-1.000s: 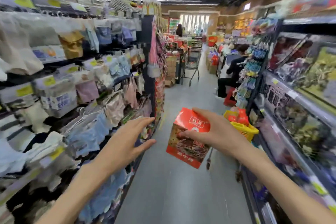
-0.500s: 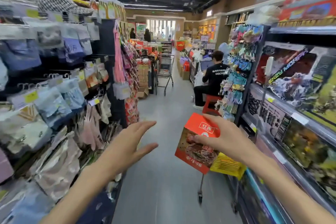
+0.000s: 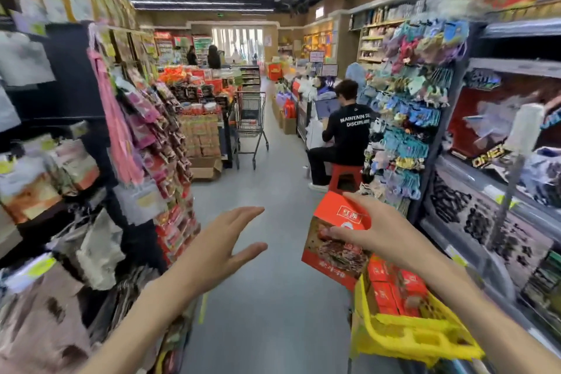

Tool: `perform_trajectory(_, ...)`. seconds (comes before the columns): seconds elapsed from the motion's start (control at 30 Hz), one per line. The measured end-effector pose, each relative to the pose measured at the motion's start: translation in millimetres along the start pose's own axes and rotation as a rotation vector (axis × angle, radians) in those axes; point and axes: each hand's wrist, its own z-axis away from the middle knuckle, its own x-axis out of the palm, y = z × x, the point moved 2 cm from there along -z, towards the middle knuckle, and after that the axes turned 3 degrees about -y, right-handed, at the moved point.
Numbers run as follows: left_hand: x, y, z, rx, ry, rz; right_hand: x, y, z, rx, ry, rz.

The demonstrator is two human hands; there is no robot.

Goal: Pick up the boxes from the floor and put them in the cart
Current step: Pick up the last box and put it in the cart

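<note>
My right hand (image 3: 376, 234) grips a red-orange box (image 3: 337, 249) with a food picture on its side, fingers curled over its top edge. The box hangs in the air just above and left of a yellow cart basket (image 3: 406, 334) at the lower right. Several red boxes (image 3: 394, 288) lie inside that basket. My left hand (image 3: 218, 249) is stretched forward at mid-height, fingers straight and spread, holding nothing.
Racks of hanging goods (image 3: 145, 143) line the left of the aisle and shelves (image 3: 501, 179) the right. A person in black (image 3: 346, 133) sits on a red stool (image 3: 346, 176) ahead on the right. A metal shopping cart (image 3: 250, 124) stands farther down the grey floor.
I have moved forward along the aisle with the box in my right hand. The yellow basket has come into fuller view under the box, showing red boxes inside. My left hand stays open.
</note>
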Motion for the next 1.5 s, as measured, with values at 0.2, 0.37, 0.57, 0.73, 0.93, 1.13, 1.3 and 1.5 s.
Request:
perform_trajectory(0.2, 37.1, -79.4, -140.8, 0.044, -0.036, 0.049, -7.7, 63.9, -138.1, 0.108, 0.035, 0.031)
perform_trajectory(0.37, 81.0, -143.6, -269.0, 0.147, -0.049, 0.066, -14.2, 116.9, -235.0, 0.209, 0.119, 0.043)
perform_trajectory(0.57, 126.4, -175.0, -442.6, 0.379, -0.144, 0.114, -42.6, 170.8, -312.4, 0.391, 0.268, 0.094)
perform_trajectory(0.73, 172.6, -129.7, -564.4, 0.641, -0.231, 0.161, -75.0, 228.3, -326.6, 0.613, 0.332, 0.135)
perform_trajectory(0.93, 260.8, -50.6, -653.7, 0.930, -0.328, 0.253, -94.8, 290.2, -302.1, 0.830, 0.461, 0.158)
perform_trajectory(1.13, 335.3, 34.4, -693.2, 1.152, -0.447, 0.309, -102.1, 338.8, -255.2, 1.017, 0.590, 0.171)
perform_trajectory(1.3, 395.8, 88.4, -705.6, 1.277, -0.541, 0.371, -87.4, 378.7, -221.2, 1.177, 0.631, 0.219)
perform_trajectory(1.5, 480.7, 114.6, -693.4, 1.359, -0.682, 0.362, -34.2, 425.6, -196.1, 1.335, 0.620, 0.159)
